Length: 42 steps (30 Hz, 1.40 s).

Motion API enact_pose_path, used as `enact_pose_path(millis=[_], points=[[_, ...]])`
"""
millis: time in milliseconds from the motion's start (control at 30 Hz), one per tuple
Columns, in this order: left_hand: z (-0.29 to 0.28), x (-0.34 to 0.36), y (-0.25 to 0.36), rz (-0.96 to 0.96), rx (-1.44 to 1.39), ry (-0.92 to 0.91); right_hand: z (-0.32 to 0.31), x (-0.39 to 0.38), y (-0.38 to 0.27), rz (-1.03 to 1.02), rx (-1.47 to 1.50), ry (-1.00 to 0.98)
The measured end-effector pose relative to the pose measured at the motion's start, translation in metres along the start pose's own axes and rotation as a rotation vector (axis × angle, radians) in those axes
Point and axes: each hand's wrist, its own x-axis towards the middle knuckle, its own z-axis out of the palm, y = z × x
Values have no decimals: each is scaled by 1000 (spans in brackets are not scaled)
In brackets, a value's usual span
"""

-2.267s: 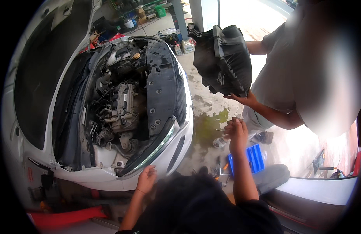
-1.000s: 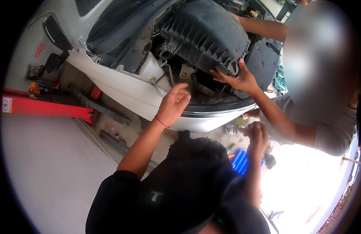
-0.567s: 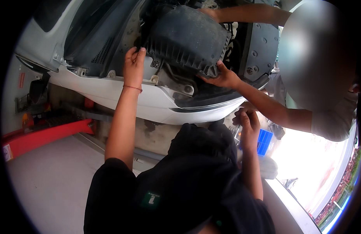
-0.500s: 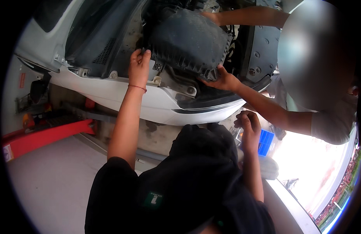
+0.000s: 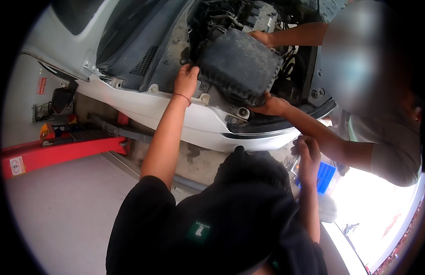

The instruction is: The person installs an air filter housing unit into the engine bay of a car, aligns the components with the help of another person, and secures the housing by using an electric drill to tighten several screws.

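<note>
Leaning over the white fender (image 5: 194, 120) and touching the edge of a black ribbed housing (image 5: 240, 64) with the left grip (image 5: 186, 80), holding thumb and fingertips close together but not showing clearly if clamped on that edge or only resting there. Holding the right grip (image 5: 307, 150) well apart from the housing, curling its fingers inward and hiding any contents, so not being able to tell if clasping something. Sharing the housing, lying in or over the engine bay (image 5: 297, 82), with a co-worker's near hand (image 5: 274, 106) at one corner and a co-worker's far hand (image 5: 262, 38) on the opposite side. Possibly risking a tip or a jam through uneven support from three hands; risking trapped fingertips between the ribbed edge and the body metal; risking a snag on anything hidden underneath, for lack of any view there. Looking down past the fender onto a stained concrete floor (image 5: 201, 161), seeing a blue tray (image 5: 325, 178) near the right forearm and, far left, a red metal arm (image 5: 79, 150) beside a broad pale surface (image 5: 61, 211). Losing the right side to strong glare.
</note>
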Motion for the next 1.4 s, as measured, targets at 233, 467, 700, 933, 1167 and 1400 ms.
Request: enact_pose_path(millis=[233,467,700,933,1167,1400], points=[[6,-11,9,28,39,-32,-4,9,7,12,-15,-54],[12,-26,30,51,55,14,7,10,9,86,-42,-183],[14,-21,25,8,177,38,20,7,-2,55,-214,-310],[14,-22,24,37,236,19,23,9,-12,20,-248,-330],[18,-22,23,63,245,-38,27,17,-18,53,-131,-322],[15,-17,11,60,278,-23,37,17,-26,5,-128,-360]])
